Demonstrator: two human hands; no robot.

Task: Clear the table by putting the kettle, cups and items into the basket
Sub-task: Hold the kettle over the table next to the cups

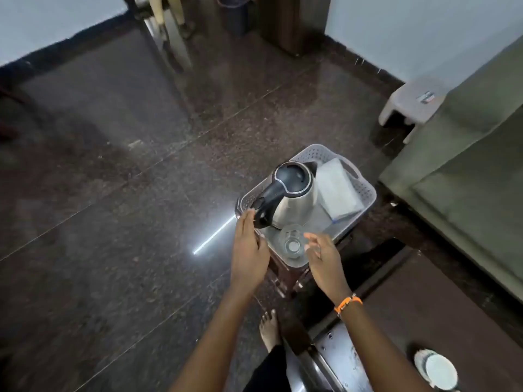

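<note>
A grey perforated basket (pixel 365 190) stands on a small dark stool. Inside it a steel kettle (pixel 294 205) with a black lid and handle stands upright. A clear glass cup (pixel 292 241) sits at the basket's near end, and a white flat box (pixel 338 190) leans on the right side. My left hand (pixel 249 250) is at the basket's near left edge, fingertips close to the kettle handle, holding nothing. My right hand (pixel 325 260) hovers open just right of the glass cup, fingers spread.
A dark table (pixel 424 312) lies at lower right with a white round dish (pixel 437 372) on it. A green sofa (pixel 467 176) stands to the right, a white plastic stool (pixel 410 106) behind it. Polished dark floor spreads to the left. My bare foot (pixel 270 329) is beneath the stool.
</note>
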